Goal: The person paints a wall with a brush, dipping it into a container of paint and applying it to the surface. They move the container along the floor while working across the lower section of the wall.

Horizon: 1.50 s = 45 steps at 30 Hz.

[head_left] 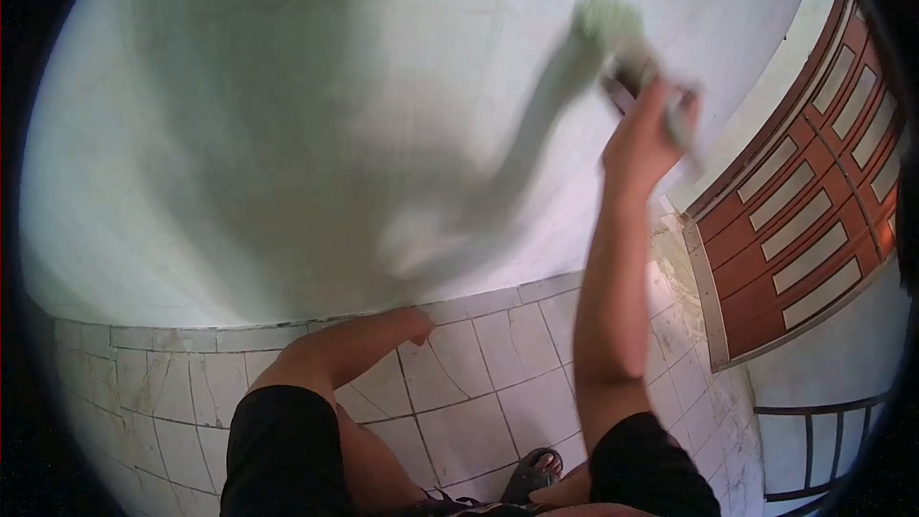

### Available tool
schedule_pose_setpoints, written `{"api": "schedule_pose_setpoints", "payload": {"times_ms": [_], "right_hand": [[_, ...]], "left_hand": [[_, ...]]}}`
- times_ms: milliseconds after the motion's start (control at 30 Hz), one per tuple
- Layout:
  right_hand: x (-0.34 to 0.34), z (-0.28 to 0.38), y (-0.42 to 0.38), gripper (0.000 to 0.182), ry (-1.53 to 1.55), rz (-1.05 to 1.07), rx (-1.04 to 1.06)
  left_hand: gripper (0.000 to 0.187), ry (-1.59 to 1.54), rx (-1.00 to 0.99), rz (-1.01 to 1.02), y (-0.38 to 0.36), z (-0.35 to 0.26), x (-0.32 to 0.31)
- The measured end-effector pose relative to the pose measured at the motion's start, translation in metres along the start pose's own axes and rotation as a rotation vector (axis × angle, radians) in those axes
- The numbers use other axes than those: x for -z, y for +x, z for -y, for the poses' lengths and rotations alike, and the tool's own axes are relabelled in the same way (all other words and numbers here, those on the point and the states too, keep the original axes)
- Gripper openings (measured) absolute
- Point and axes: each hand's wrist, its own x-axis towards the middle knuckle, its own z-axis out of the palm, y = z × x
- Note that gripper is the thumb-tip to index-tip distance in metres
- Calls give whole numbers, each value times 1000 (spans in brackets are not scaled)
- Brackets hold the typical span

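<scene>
My right hand is raised at the upper right, fingers closed round the handle of a paintbrush. The brush has a broad pale-green head, which meets or nearly meets the wall; motion blurs it. Its handle end sticks out past my fingers to the lower right. Low on the left, my left arm is bent, and my left hand is near the foot of the wall. Its fingers are too small and hidden to make out, and nothing held shows there. The wall is whitish green, with shadows of my head and arm across it.
Pale floor tiles with dark joints run along the wall's base. My sandalled foot is at the bottom. A reddish-brown panelled door stands at the right, above a dark metal railing.
</scene>
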Motion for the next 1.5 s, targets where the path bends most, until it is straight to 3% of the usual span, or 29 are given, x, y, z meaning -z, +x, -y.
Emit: {"api": "schedule_pose_setpoints", "payload": {"times_ms": [133,167,233,267,333,400,467,533,567,600,633,667,700,800,833,900,933,1000,1100,1200,1300,1367,1500], "right_hand": [[60,-56,-155,16,-358,42,-275],[74,-68,-194,15,-472,42,-264],[87,-72,-248,15,-256,-39,-498],[93,-69,-261,13,-130,-96,-822],[103,-78,-263,12,-179,-39,-923],[96,-88,-235,11,-294,-13,-667],[73,-66,-163,11,-371,66,-667],[55,-53,-89,20,-585,100,-377],[39,-27,-50,21,-414,49,-420],[27,-18,-14,28,-467,25,-185],[15,-4,16,32,-279,-16,-178],[10,11,44,31,-289,2,-157],[4,10,70,27,-109,-26,-111],[-5,38,70,14,326,-11,-82],[-1,19,72,14,250,-41,45],[21,-12,30,15,27,2,45],[23,-9,-5,14,140,-3,-153],[52,-50,-76,17,21,21,-308],[85,-75,-192,14,167,-75,-594],[116,-109,-296,14,128,-211,-830],[154,-146,-384,11,38,-273,-981],[176,-149,-410,6,-98,-202,-1036],[170,-135,-361,12,25,-309,-928]], "left_hand": [[19,-36,81,-5,-2,9,-28],[20,-31,55,-49,-8,7,-31],[21,-23,38,-95,-24,2,-26],[23,-38,52,-30,-32,-4,-16],[25,-60,74,30,-33,-8,-10],[25,-21,37,-49,-26,-14,-16],[23,-59,31,-41,-35,-25,-1],[23,-86,17,-27,-35,-28,12],[23,-69,23,5,-31,-28,15],[22,-53,24,35,-24,-29,17],[22,-51,4,44,-14,-26,11],[22,-50,-19,-49,-3,-19,-2],[21,-55,-43,-138,5,-20,-11],[21,-33,1,41,-13,-27,6],[21,-33,-9,50,-19,-27,6],[25,-34,-29,31,-29,-22,2],[25,-32,-30,34,-29,-21,-3],[29,-2,1,-19,-26,-19,-16],[23,-45,-52,-13,-25,-11,-41],[24,5,-75,144,-23,-8,-73],[27,-27,-32,216,-63,-33,-55],[27,-32,-65,245,-65,-33,-73],[28,-67,-22,304,-67,-37,-62]]}}
